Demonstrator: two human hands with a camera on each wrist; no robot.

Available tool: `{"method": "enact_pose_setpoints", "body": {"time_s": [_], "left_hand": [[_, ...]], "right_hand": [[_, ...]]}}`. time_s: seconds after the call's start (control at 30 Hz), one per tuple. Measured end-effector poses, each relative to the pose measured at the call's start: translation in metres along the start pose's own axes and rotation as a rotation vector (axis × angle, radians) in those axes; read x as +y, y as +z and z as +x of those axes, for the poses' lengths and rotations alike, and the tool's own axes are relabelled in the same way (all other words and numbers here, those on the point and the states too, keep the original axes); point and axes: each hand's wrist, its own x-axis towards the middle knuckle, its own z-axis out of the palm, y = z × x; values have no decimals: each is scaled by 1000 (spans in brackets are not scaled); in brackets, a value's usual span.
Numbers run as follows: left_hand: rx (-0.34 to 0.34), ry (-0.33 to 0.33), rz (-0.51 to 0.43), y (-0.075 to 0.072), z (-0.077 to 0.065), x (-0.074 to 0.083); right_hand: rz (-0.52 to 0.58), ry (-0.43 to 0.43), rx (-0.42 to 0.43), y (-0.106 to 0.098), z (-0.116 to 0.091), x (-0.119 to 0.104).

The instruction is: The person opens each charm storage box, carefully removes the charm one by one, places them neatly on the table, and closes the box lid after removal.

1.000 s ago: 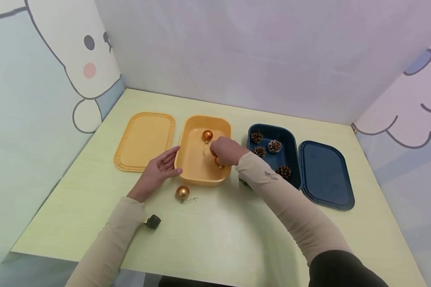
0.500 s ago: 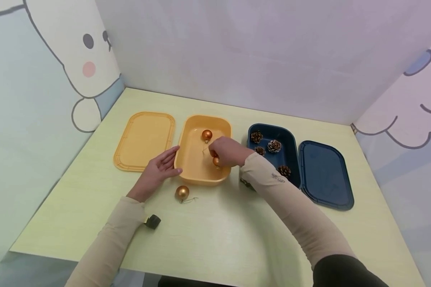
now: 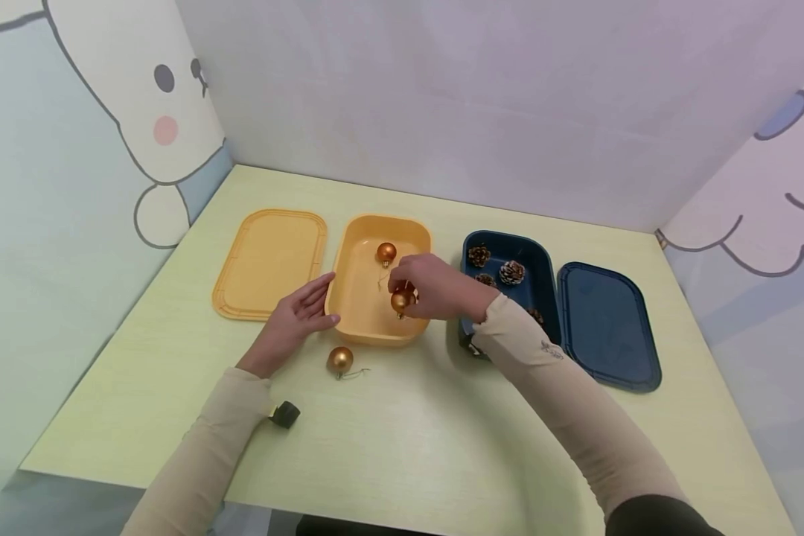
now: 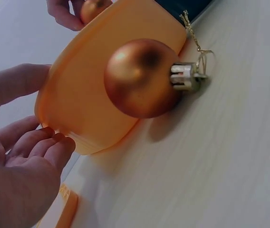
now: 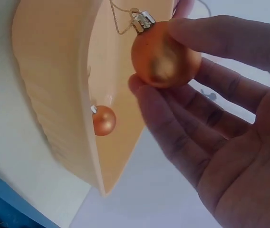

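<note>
And here's the right hand [image 3: 435,285], over the near right part of the orange tray [image 3: 351,313], with its thumb and fingers clamped on a copper bauble [image 5: 166,54]. From the right wrist the hold is plain: thumb on one side, fingertips on the other, a silver cap [image 5: 143,22] clear of the grip and its thin gold cord trailing loose. The bauble is up above the tray's rim — held, not resting.

Over on the other side, the left hand [image 3: 296,318] lies against the tray's left wall near the close corner, thumb and fingers apart, touching the outside. Inside the tray, a second bauble [image 3: 386,252] sits toward the far end, cord beside it. A third, the golden bauble [image 3: 340,359], lies on the table [image 3: 388,432] just in front of the tray, cap and cord toward the person.

Left of the tray, flat, there's the yellow lid [image 3: 268,268]. To the right stands the dark blue tub [image 3: 548,279], pine cones [image 3: 512,272] in it, its near part hidden by the right sleeve [image 3: 569,387] — and beside that, the dark blue lid [image 3: 610,327].
</note>
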Motion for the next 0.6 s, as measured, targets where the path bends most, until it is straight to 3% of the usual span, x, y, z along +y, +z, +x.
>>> {"method": "enact_pose_setpoints", "body": {"time_s": [0.2,0.4,0.6], "left_hand": [[3,-7,12,0,-1,-1],[5,-9,22,0,0,0],[3,-17,20,1,-1,1]], "right_hand": [[91,-53,66,3,-12,-2],[293,-41,122,10,-26,-4],[369,-12,122,24,-34,-11]]}}
